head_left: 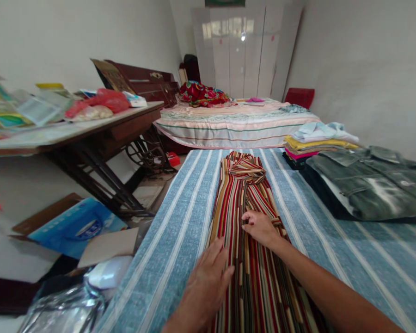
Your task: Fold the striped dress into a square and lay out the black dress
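A long striped dress (234,217) in red, tan, black and cream lies lengthwise on the blue-and-white striped sheet (173,203). Its far end has a gathered, twisted part, and the near end runs out of view at the bottom. My left hand (210,275) rests flat at the dress's left edge, fingers stretched out. Over the middle of the dress is my right hand (261,228), its fingers loosely bent, with a gap between thumb and forefinger and no cloth visibly gripped. Whether its underside touches the fabric is hard to see.
On the right lie a grey-green denim jacket (374,182) and a stack of folded clothes (315,143). A cluttered sewing-machine table (125,115) stands left, above a blue box (83,226) and plastic-wrapped items (65,310). Behind are another bed (235,122) and a wardrobe (242,55).
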`<state>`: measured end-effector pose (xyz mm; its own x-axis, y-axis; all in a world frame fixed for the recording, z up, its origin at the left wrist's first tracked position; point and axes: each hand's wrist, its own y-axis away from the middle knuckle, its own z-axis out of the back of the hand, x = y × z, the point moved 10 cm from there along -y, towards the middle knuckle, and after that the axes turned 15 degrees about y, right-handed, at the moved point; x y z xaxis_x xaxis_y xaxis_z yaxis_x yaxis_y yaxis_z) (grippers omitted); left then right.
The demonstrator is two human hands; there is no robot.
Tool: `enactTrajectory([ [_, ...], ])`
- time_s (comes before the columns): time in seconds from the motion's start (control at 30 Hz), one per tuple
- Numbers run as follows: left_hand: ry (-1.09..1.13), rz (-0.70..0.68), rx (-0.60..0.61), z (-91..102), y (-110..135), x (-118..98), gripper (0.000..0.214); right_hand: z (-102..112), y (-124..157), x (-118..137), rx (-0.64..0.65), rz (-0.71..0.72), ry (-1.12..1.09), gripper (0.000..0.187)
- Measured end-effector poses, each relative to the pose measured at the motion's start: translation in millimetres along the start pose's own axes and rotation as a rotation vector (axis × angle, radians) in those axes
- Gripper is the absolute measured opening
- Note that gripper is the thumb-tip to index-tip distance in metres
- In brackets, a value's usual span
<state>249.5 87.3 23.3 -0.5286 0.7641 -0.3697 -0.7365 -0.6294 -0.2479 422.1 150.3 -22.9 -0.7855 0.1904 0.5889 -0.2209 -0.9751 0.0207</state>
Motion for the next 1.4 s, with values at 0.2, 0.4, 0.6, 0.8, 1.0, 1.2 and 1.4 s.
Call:
enactTrajectory([
  [0.2, -0.115, 0.175, 0.098, -13.8, -57, 39, 0.046, -4, 15, 11, 0.051, 0.054, 0.020, 0.030],
  [0.4, -0.157, 0.227, 0.180, -36.5, -56, 51, 0.056, -14, 29, 13, 0.125, 0.068, -0.014, 0.048],
  [0.6, -0.049, 0.309, 0.308, -37.1, -56, 56, 0.061, -17, 31, 3, 0.147, 0.035, -0.110, 0.037],
  [0.8, 0.127, 0.212, 0.268, -25.3, -68, 71, 0.038, -24, 50, 14, 0.273, 0.052, -0.207, 0.040],
  [1.0, 0.138, 0.194, 0.068, -19.4, -75, 85, 0.027, -27, 67, 27, 0.313, 0.081, -0.191, 0.045],
  [1.2, 0.009, 0.126, 0.067, -19.2, -71, 69, 0.031, -31, 76, 25, 0.384, -0.017, -0.388, 0.024],
  [1.4, -0.115, 0.087, 0.117, -24.5, -66, 61, 0.047, -33, 80, 15, 0.348, -0.053, -0.294, 0.019],
])
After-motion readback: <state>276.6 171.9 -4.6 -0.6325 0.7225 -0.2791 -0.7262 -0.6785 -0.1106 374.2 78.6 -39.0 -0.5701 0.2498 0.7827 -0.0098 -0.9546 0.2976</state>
